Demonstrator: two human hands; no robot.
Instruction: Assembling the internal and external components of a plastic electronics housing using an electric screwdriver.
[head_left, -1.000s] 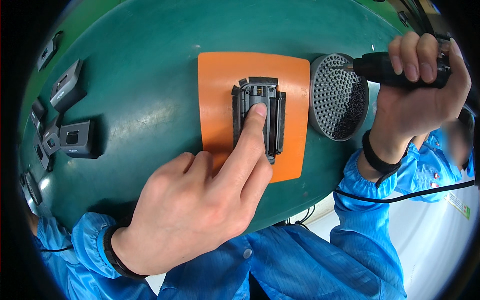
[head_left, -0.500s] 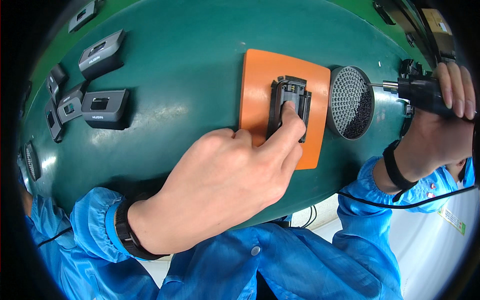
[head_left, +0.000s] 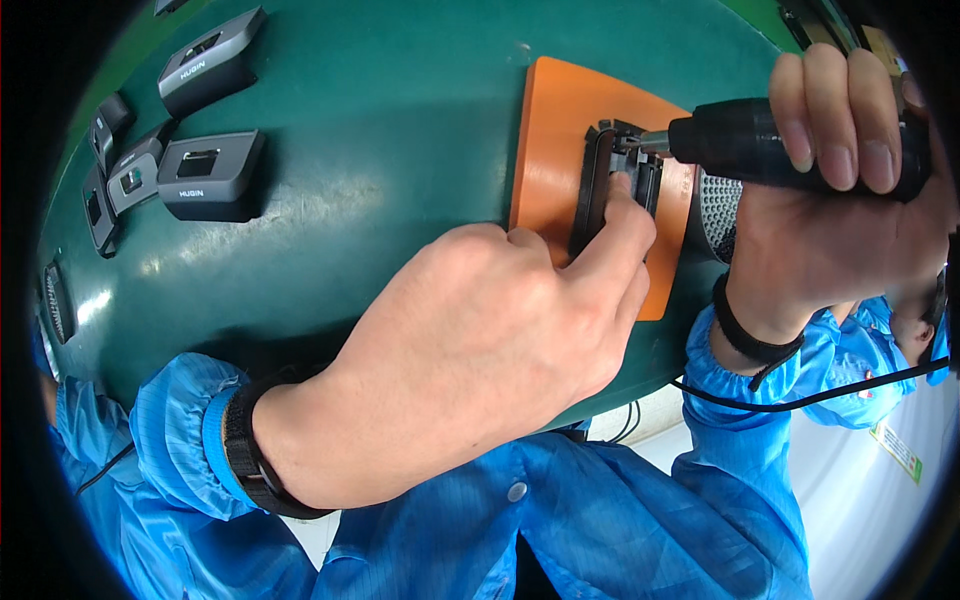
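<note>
apparent screw-driving: right hand [head_left: 835, 215] clasps a black cylindrical screwdriver [head_left: 735, 140], left hand [head_left: 470, 350], closure indiscernible, presses the dark-grey oblong plastic housing [head_left: 622, 163] on a flat orange mat [head_left: 550, 130] toward one o'clock, next seemingly needing steady bit alignment.

Housings [head_left: 210, 182] lie left on the table [head_left: 380, 120]; a device [head_left: 625, 160] sits on the pad [head_left: 550, 130], left of the tray [head_left: 718, 215].

The green surface [head_left: 390, 150] carries an orange pad [head_left: 556, 110], a partly hidden round grey tray [head_left: 719, 210] just beside it, grey covers [head_left: 212, 180] grouped at left, and a dark ridged piece [head_left: 60, 303] nearer the left edge.
</note>
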